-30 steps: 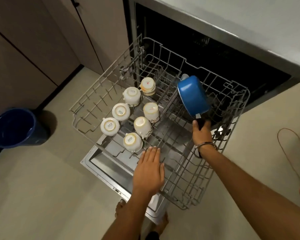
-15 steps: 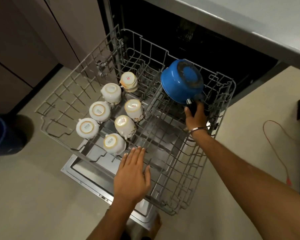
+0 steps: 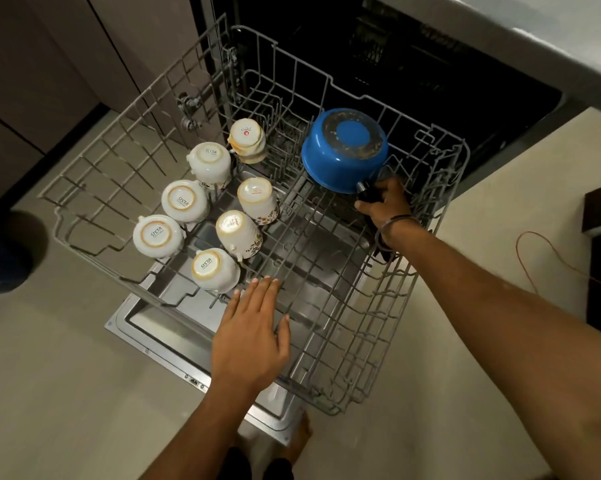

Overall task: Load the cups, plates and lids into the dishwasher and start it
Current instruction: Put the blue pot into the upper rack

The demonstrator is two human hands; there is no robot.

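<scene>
Dishwasher (image 3: 202, 355), door dropped open at the near edge of the floor; wire rack (image 3: 372, 344) drawn out over the door.

Left hand (image 3: 249, 341): nearest item, flat on the rack's front wires, grip slack, fingers straight and together, holding nothing.

Cups, seven, all mouth-down on the rack's left half. Bases marked "SISTA": front cup (image 3: 215, 270), left cup (image 3: 157, 236), next behind (image 3: 184, 202), far-left cup (image 3: 209, 162). Two flower-patterned cups (image 3: 238, 233) and (image 3: 257, 199) lean toward the right; base printing too small to read. Farthest cup (image 3: 248, 140) bears a small red mark, its wording unclear.

Right hand (image 3: 384, 206): grip closed round a black handle, bracelet at the wrist.

Blue saucepan (image 3: 344, 150): in the rack's far right part, upended, scorched base facing up, long axis running from the handle at near right to the pan body at far left.

Beyond: dark dishwasher cavity under a pale surface (image 3: 534, 36).
</scene>
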